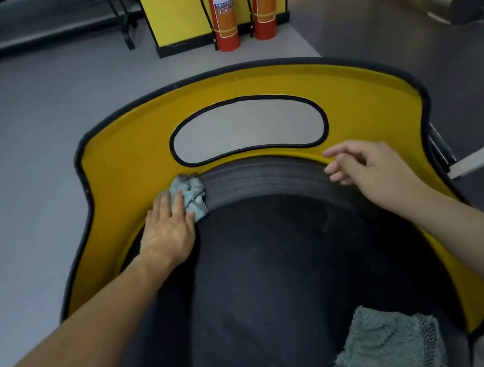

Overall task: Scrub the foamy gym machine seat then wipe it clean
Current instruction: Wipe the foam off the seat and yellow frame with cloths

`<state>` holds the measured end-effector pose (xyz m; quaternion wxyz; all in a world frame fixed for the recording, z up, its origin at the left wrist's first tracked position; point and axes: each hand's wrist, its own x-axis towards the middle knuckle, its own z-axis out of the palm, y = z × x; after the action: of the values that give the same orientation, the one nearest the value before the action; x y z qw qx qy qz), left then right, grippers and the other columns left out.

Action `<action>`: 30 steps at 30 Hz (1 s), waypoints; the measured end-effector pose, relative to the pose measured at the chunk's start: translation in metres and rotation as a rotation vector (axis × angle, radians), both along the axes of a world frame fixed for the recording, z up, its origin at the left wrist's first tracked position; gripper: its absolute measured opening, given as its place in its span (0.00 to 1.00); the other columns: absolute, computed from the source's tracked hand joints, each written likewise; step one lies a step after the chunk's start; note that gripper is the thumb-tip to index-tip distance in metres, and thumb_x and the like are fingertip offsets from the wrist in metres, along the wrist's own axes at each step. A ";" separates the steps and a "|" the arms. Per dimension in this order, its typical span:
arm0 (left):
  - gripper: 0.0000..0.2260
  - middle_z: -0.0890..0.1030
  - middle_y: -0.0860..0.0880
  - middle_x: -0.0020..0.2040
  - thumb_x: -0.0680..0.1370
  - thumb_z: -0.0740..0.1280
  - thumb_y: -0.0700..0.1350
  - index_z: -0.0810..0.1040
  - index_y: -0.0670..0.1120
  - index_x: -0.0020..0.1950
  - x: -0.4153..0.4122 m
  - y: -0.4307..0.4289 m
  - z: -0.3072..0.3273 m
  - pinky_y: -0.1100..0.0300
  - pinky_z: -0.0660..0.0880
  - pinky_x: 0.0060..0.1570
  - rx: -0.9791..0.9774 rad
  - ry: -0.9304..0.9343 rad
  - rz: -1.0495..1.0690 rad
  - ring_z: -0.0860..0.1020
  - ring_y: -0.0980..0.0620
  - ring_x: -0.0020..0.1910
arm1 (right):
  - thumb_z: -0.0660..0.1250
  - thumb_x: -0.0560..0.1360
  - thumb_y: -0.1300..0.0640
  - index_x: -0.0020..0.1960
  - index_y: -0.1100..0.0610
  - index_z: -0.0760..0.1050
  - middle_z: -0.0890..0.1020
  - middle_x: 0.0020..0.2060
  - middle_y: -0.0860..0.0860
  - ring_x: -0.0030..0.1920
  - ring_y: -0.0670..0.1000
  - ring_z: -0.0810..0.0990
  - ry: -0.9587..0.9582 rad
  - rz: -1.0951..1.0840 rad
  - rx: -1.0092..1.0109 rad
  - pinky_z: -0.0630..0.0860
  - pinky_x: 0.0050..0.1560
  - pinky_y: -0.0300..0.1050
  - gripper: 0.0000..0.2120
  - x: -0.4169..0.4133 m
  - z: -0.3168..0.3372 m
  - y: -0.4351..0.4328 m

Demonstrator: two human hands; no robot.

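At the far rim of the black padded gym machine seat (266,276), my left hand (168,228) presses a crumpled teal cloth (193,196) into the ribbed seam, fingers straight and flat on it. Further right along that rim my right hand (368,174) hovers, fingers loosely curled, holding nothing. I see no foam on the seat, so I judge scrubbing largely done and wiping under way, with the near half left. A folded fluffy teal towel (389,345) lies on the seat's near right corner. Beyond the seat, two red fire extinguishers (223,8) carry labels too small to read.
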<state>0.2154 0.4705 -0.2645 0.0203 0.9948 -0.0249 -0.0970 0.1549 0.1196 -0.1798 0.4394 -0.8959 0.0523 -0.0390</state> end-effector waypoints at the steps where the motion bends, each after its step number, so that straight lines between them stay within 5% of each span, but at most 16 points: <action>1: 0.27 0.48 0.41 0.83 0.86 0.45 0.53 0.44 0.44 0.83 -0.007 0.008 -0.001 0.47 0.47 0.79 -0.003 0.006 0.014 0.46 0.43 0.82 | 0.57 0.85 0.57 0.61 0.47 0.79 0.84 0.46 0.43 0.45 0.39 0.83 0.011 -0.006 -0.006 0.81 0.51 0.42 0.13 -0.001 -0.001 0.001; 11: 0.27 0.48 0.35 0.82 0.87 0.45 0.50 0.43 0.38 0.82 -0.019 -0.018 0.010 0.47 0.40 0.79 0.075 -0.002 0.017 0.45 0.40 0.81 | 0.57 0.85 0.58 0.63 0.50 0.78 0.84 0.48 0.46 0.48 0.44 0.84 0.097 -0.052 0.060 0.82 0.55 0.47 0.13 -0.021 -0.001 -0.016; 17: 0.27 0.45 0.36 0.82 0.87 0.45 0.48 0.41 0.36 0.81 -0.010 -0.142 0.022 0.45 0.39 0.78 0.058 0.004 -0.218 0.42 0.37 0.81 | 0.57 0.85 0.58 0.61 0.47 0.77 0.85 0.49 0.48 0.49 0.46 0.85 0.070 -0.054 0.115 0.82 0.55 0.49 0.12 -0.020 -0.003 -0.031; 22: 0.28 0.47 0.38 0.82 0.85 0.47 0.50 0.46 0.39 0.82 -0.043 -0.252 0.002 0.37 0.43 0.77 0.134 -0.034 -0.612 0.43 0.32 0.80 | 0.58 0.85 0.60 0.57 0.47 0.78 0.85 0.46 0.49 0.46 0.47 0.86 -0.003 -0.067 0.212 0.83 0.54 0.50 0.13 -0.008 0.001 -0.029; 30: 0.27 0.46 0.39 0.83 0.86 0.45 0.52 0.46 0.41 0.82 -0.048 -0.271 -0.002 0.46 0.42 0.79 0.018 -0.058 -0.650 0.43 0.41 0.82 | 0.60 0.84 0.58 0.55 0.43 0.79 0.86 0.44 0.47 0.46 0.45 0.86 0.003 -0.041 0.173 0.82 0.52 0.46 0.13 -0.005 -0.008 -0.029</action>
<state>0.1672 0.1998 -0.2662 -0.0214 0.9373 -0.3407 -0.0705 0.1503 0.0902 -0.1880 0.5142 -0.8534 0.0745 -0.0419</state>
